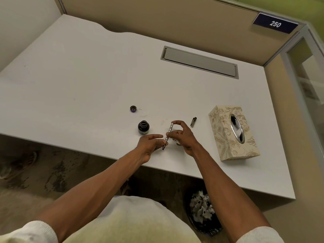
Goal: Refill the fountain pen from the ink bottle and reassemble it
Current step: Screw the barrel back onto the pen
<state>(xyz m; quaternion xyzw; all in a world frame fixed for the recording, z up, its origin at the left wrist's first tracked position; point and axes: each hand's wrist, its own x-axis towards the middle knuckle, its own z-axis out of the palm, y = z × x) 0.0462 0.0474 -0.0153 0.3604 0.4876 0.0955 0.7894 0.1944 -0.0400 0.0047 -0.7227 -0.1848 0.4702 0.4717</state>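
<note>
While the left hand (152, 143) pinches the fountain pen (168, 135) near its nib, the right hand (183, 135) pinches its upper end above the desk (87, 85), beside the uncapped ink bottle (143, 127).

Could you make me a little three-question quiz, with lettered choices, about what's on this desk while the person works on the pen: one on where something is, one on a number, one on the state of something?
1. Where does the bottle cap lie?
A. Screwed on the ink bottle
B. On the desk beyond the ink bottle
C. On top of the tissue box

2. What number is on the dark sign?
A. 250
B. 520
C. 105

3. What state is the ink bottle in?
A. Tipped on its side
B. Capped and upright
C. Uncapped and upright

Answers:
1 B: the cap sits alone on the white desk, farther from the person than the bottle.
2 A: white digits read 250.
3 C: the bottle's open mouth faces up, while the left hand and right hand hold the pen beside it.
</note>
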